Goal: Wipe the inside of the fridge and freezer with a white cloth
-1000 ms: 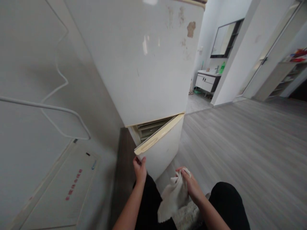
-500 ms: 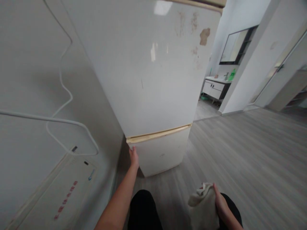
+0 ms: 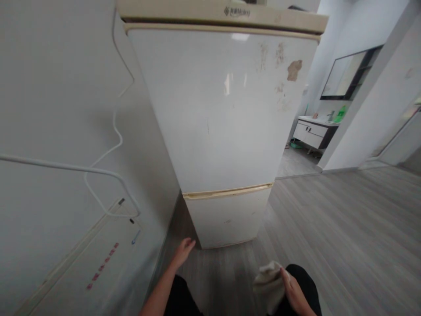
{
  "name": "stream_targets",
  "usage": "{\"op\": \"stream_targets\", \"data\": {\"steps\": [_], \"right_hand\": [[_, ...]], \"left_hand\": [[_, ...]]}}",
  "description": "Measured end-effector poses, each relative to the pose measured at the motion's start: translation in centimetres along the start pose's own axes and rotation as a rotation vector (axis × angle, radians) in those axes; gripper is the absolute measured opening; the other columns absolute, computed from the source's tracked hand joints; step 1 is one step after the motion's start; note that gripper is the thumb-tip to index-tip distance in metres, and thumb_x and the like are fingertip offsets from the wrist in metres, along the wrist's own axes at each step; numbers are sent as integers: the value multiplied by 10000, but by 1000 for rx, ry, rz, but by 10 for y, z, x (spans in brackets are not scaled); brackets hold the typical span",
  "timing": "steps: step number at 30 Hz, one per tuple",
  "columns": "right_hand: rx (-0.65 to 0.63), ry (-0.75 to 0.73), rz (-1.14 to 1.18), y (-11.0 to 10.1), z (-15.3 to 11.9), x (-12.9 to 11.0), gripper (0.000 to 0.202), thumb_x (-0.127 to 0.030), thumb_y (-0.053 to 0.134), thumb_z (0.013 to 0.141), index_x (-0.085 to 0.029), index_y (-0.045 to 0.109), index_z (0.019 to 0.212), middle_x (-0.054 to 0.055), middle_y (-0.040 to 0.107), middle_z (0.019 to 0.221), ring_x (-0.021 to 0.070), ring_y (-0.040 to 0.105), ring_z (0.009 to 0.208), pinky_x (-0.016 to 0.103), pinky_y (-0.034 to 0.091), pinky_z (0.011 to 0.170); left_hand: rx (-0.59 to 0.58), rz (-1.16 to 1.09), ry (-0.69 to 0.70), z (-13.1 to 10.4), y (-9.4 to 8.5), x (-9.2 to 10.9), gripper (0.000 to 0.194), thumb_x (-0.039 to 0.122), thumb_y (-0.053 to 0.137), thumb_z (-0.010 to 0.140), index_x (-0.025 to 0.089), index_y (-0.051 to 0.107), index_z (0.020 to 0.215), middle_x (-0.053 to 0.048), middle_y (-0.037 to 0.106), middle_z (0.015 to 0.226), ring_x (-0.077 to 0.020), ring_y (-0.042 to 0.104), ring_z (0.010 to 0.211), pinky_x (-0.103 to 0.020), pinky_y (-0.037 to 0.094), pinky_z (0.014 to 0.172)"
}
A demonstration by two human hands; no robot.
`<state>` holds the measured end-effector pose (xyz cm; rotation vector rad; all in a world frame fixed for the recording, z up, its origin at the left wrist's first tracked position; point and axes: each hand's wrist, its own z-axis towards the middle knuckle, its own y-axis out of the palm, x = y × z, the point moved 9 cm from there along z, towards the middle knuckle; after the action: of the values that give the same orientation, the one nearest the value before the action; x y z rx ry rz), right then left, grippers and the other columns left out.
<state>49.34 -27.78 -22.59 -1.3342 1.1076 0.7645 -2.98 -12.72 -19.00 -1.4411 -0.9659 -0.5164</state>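
Note:
A white two-door refrigerator [image 3: 210,109] with cream trim stands in front of me, with brown stains and a peeled patch on its upper door. Both doors look closed. My left hand [image 3: 184,251] is off the refrigerator, near the bottom left corner of its lower door, holding nothing, with thumb and fingers a little apart. Low on the right, my right hand [image 3: 290,285] grips a crumpled light beige cloth [image 3: 270,281] beside my knee. The cloth hangs down and touches nothing but the hand, as far as I can see.
A white cable [image 3: 115,125] and a thicker white cord [image 3: 59,165] hang at the left wall, over a white panel [image 3: 82,263] with red lettering. Grey wood flooring [image 3: 345,219] spreads right. Behind are a sink cabinet [image 3: 309,134] and a mirror [image 3: 344,74].
My left hand has let go of the lower door's upper left edge and dropped downward. The view has tilted up, showing the refrigerator's top trim. The right hand keeps hold of the cloth.

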Motion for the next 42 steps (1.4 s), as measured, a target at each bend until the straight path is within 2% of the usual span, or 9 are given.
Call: {"op": "stream_targets", "data": {"steps": [1,3,5,8,13,17,23,35,42], "right_hand": [[38,-6,-39,-11,-3,11,872,-914,397,871,-155,797,1028,183,737,1217,370,655,1253,482,466,1165],[120,13,-100,-32,-12,35,916,-941,409,840,-150,789,1105,190,705,1299,383,616,1315,513,428,1199],[162,28,-157,-43,-23,50,947,-965,408,812,-147,784,1106,200,708,1287,399,627,1290,536,433,1189],[125,-35,-262,-40,-33,42,863,-917,362,879,-167,775,985,198,742,1158,386,680,1160,521,487,1107],[85,-181,-463,-28,-26,11,758,-775,267,997,-186,725,866,169,731,992,340,690,998,480,512,984],[78,-131,-515,-33,-10,21,737,-711,251,1010,-174,745,903,174,739,1010,346,700,1022,484,503,1000],[115,-113,-477,-37,-5,25,796,-790,239,963,-178,746,901,167,746,969,338,712,1002,437,516,977],[107,-135,-618,-33,4,17,669,-580,254,1019,-164,763,896,168,759,986,311,719,936,417,507,928],[135,-152,-591,-37,3,3,540,-601,413,990,-200,751,860,154,760,910,287,735,890,345,538,841]], "left_hand": [[-51,80,-20,-24,3,-17,284,458,787,780,183,723,810,-101,767,929,-306,729,978,-453,556,950],[-112,231,-7,-65,8,-40,199,406,763,770,231,709,693,-68,775,901,-331,704,1106,-465,482,1074],[-111,357,7,-91,11,-51,186,386,658,851,243,745,771,-76,783,1049,-330,639,1260,-477,390,1167],[-125,485,57,-107,23,-48,233,394,578,916,251,758,884,-61,765,1165,-281,565,1365,-425,323,1208],[-126,582,123,-112,41,-26,284,404,511,958,230,729,910,-75,747,1120,-255,635,1206,-389,392,1100],[-130,596,182,-115,50,-13,264,398,525,955,228,711,877,-69,744,1059,-247,656,1125,-373,404,1052],[-120,608,183,-112,50,-4,277,405,505,980,235,707,900,-69,745,1053,-255,658,1120,-392,386,1058],[-143,648,126,-107,48,-23,275,393,486,984,240,705,920,-62,746,1093,-244,651,1136,-375,388,1051],[-158,677,130,-106,51,-23,286,402,469,984,241,701,936,-70,741,1089,-254,654,1129,-381,405,1039]]}}
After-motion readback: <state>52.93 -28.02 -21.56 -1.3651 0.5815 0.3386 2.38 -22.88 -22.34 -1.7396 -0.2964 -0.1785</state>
